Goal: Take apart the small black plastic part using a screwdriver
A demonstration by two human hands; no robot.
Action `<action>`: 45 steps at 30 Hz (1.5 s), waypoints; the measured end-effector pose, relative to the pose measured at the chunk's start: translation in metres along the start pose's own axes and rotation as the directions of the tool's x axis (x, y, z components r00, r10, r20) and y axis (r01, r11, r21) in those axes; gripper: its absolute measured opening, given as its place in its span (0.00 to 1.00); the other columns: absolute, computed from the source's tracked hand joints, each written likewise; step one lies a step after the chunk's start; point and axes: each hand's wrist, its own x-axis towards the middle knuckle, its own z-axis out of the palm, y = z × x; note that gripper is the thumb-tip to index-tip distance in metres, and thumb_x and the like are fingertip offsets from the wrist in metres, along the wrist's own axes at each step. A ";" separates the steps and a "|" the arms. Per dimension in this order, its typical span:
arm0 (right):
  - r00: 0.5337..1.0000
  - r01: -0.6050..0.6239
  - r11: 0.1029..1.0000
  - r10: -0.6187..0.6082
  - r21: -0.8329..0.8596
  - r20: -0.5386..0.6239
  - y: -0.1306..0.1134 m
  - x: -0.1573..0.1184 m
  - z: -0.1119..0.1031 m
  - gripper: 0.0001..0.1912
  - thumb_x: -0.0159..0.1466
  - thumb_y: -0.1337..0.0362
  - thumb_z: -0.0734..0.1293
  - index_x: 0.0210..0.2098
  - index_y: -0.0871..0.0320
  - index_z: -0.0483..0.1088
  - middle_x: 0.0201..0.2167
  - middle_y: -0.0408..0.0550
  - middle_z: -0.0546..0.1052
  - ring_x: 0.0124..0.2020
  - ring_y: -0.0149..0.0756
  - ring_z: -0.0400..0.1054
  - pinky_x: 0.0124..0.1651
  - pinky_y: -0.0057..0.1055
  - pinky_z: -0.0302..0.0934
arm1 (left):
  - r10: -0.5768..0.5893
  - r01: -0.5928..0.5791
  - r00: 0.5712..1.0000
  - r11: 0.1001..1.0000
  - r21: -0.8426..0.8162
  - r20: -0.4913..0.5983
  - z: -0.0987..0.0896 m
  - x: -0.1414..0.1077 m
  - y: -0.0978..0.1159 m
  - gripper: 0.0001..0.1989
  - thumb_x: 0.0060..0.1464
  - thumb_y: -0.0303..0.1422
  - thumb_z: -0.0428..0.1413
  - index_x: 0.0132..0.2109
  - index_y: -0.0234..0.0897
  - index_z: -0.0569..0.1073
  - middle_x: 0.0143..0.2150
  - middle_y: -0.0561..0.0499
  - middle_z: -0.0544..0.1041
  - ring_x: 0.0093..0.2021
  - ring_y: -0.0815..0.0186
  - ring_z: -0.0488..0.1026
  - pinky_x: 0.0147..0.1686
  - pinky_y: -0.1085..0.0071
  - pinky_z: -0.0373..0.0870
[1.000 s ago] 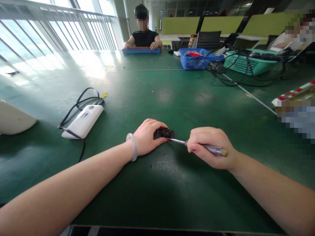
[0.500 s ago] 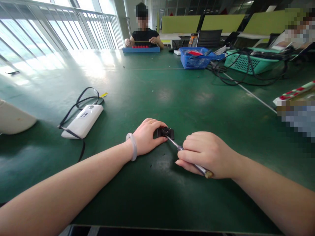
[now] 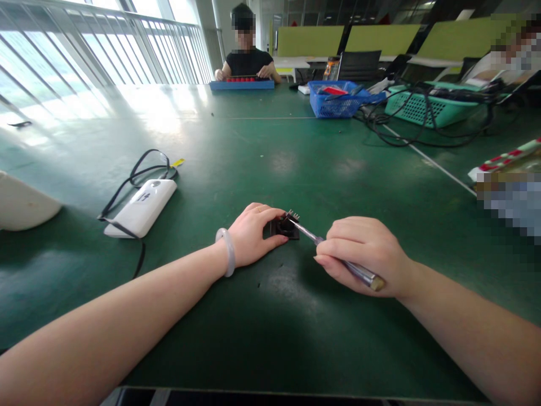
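A small black case (image 3: 279, 229) lies on the green table (image 3: 236, 338), near the middle of the view. My left hand (image 3: 256, 234), with a pale bangle at its wrist, pinches the case from its left side between thumb and fingers. Small metal pins or bits (image 3: 293, 214) stick up at the case's far right edge. Closed around a metal screwdriver-like tool (image 3: 362, 273) is my right hand (image 3: 363, 254). The tool's thin tip reaches the raised dark part of the case; whether it touches is too small to tell.
A white power bank (image 3: 146, 208) with a black cable lies to the left, beside a white object (image 3: 25, 203). Farther back are a blue basket (image 3: 333, 104), a green basket (image 3: 435, 107) with tangled cables, and a seated person (image 3: 249, 63) behind a blue tray (image 3: 242, 85).
My right hand has moved up and to the right with the tool. The row of metal bits in the case now stands raised toward the far side. My left hand stays put.
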 end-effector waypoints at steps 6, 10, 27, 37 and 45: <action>0.984 -0.155 0.974 0.167 0.163 -0.068 0.006 0.001 0.000 0.08 0.62 0.67 0.63 0.27 0.58 0.71 0.20 0.43 0.71 0.21 0.29 0.63 0.25 0.27 0.55 | 0.011 -0.011 1.000 1.000 -0.017 0.017 -0.002 0.000 0.003 0.17 0.52 0.38 0.60 0.50 0.42 0.72 0.47 0.49 0.77 0.50 0.56 0.70 0.54 0.57 0.63; 0.963 -0.239 0.951 0.259 0.197 -0.082 0.008 0.002 0.002 0.10 0.63 0.66 0.62 0.26 0.58 0.71 0.20 0.43 0.71 0.21 0.28 0.63 0.25 0.26 0.56 | 0.016 -0.015 1.000 1.000 -0.015 0.017 -0.003 0.000 0.003 0.18 0.52 0.37 0.60 0.51 0.42 0.72 0.47 0.49 0.77 0.50 0.56 0.69 0.54 0.57 0.63; 0.811 -0.385 0.807 0.527 0.447 -0.253 0.007 -0.001 -0.001 0.25 0.68 0.58 0.58 0.15 0.57 0.64 0.14 0.42 0.66 0.18 0.28 0.60 0.24 0.30 0.52 | 0.010 -0.010 1.000 1.000 -0.006 0.011 -0.001 -0.001 0.002 0.19 0.52 0.35 0.59 0.52 0.39 0.71 0.48 0.47 0.76 0.51 0.55 0.69 0.54 0.56 0.63; 0.937 -0.350 0.894 0.341 0.281 0.079 0.007 0.004 0.006 0.13 0.65 0.62 0.62 0.26 0.58 0.71 0.21 0.42 0.70 0.23 0.27 0.64 0.27 0.25 0.55 | 0.031 -0.030 1.000 0.999 -0.013 0.007 -0.002 -0.001 0.003 0.18 0.52 0.33 0.59 0.51 0.39 0.72 0.48 0.48 0.76 0.51 0.56 0.69 0.55 0.56 0.63; 0.902 -0.404 0.845 0.431 0.350 0.001 0.006 0.003 0.004 0.19 0.66 0.60 0.60 0.21 0.58 0.68 0.18 0.42 0.70 0.21 0.27 0.63 0.25 0.26 0.55 | 0.024 -0.024 1.000 1.000 -0.017 0.016 -0.001 -0.001 0.002 0.19 0.52 0.33 0.60 0.52 0.40 0.72 0.48 0.48 0.77 0.51 0.56 0.69 0.54 0.56 0.64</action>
